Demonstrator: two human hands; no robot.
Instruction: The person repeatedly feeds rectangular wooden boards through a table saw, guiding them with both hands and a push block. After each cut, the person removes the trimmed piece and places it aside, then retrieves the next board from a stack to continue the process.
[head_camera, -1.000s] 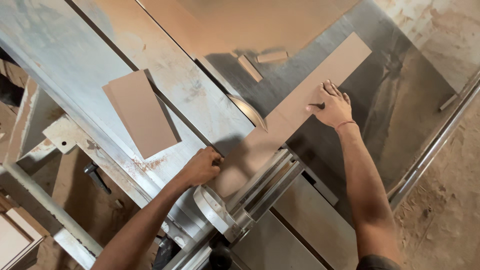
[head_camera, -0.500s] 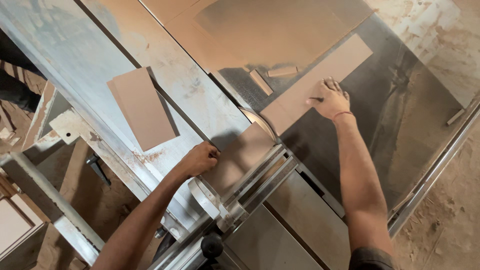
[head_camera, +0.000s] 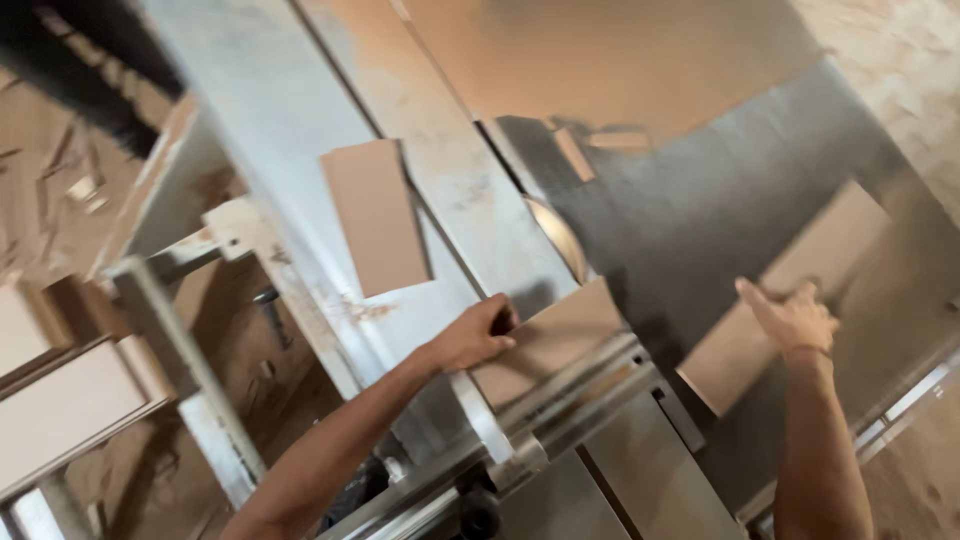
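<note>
Board now split; offcut (head_camera: 790, 300) under rt hand (head_camera: 795, 318), blade (head_camera: 556, 236) between.

I see the long brown board that ran unbroken past the saw blade (head_camera: 556, 238) a second ago now lying in two pieces: a short offcut (head_camera: 545, 340) under my left hand (head_camera: 478, 335), and a longer strip (head_camera: 790, 300) drawn away toward four o'clock under my right hand (head_camera: 797, 318). A bare band of dark table (head_camera: 700, 210) now shows between them. My right hand, flat on the board before, has lifted its fingers and slid to the strip's near part. My view has swung too, so the small loose panel (head_camera: 376, 216) sits closer to centre.
</note>
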